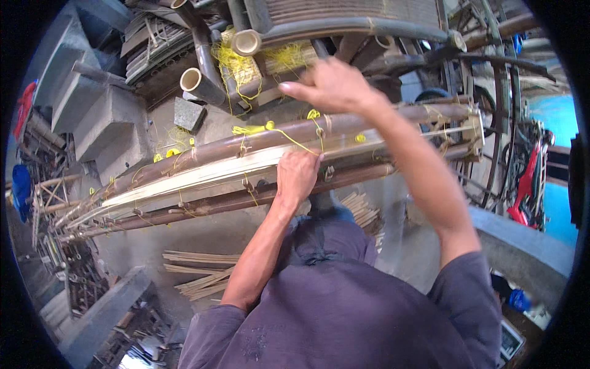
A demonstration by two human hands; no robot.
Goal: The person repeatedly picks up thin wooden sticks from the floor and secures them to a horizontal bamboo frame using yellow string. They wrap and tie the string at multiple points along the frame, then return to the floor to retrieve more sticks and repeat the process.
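A long frame of dark bamboo poles (215, 147) lies across in front of me, with a bundle of pale split bamboo strips (203, 174) running along its middle. My left hand (298, 175) is closed at the strips' near side, its thumb and finger pinching yellow cord (295, 141). That cord stretches up to a small yellow coil (249, 130) on the far pole. Above the far pole, to the right, my right hand (337, 85) is raised and smeared by motion. Its thumb points left; whether its fingers hold anything is not visible.
Concrete steps (114, 132) rise at the far left. Beyond the frame stands a dark bamboo bench (350, 27), with tangled yellow cord (236, 61) beside its poles. Loose bamboo strips (206, 270) lie on the floor near my left arm. A grey block (188, 114) sits behind the frame.
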